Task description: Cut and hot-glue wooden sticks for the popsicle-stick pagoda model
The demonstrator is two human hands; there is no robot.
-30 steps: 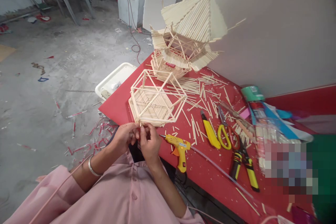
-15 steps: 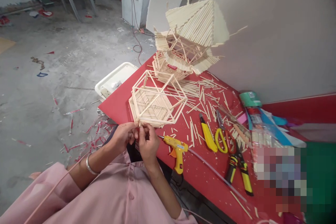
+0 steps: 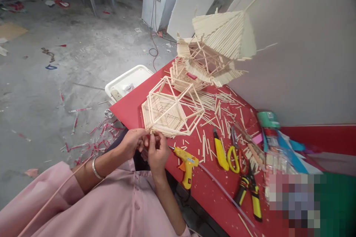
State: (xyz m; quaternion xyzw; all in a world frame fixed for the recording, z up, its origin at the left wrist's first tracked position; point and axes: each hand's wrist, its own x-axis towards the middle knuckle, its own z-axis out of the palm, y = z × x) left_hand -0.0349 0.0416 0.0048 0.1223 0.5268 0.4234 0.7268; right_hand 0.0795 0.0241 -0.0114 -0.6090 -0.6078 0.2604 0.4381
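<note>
A hexagonal frame of thin wooden sticks [image 3: 177, 100], with a base of closely laid sticks, stands at the near left corner of the red table. At its nearest corner, my left hand [image 3: 135, 142] is closed, thumb and fingertips pinching the sticks. Close beside it, my right hand [image 3: 159, 152] also pinches at that corner, where a short stick end shows between the fingertips. The fingers hide the joint itself. A yellow glue gun [image 3: 190, 161] lies just right of my right hand, its nozzle toward it and a long clear glue stick [image 3: 219, 185] trailing from its back.
A taller stick tower [image 3: 222, 31] with slatted roofs stands behind. Loose sticks [image 3: 219, 105] scatter over the red table [image 3: 129, 105]. A yellow cutter knife [image 3: 221, 154], scissors [image 3: 233, 159] and black-yellow pliers [image 3: 256, 200] lie to the right. A white tray [image 3: 139, 72] sits beyond the left edge.
The camera view has shifted, so the table and stick structures appear slightly farther right. Both hands keep their pinch at the same corner of the frame.
</note>
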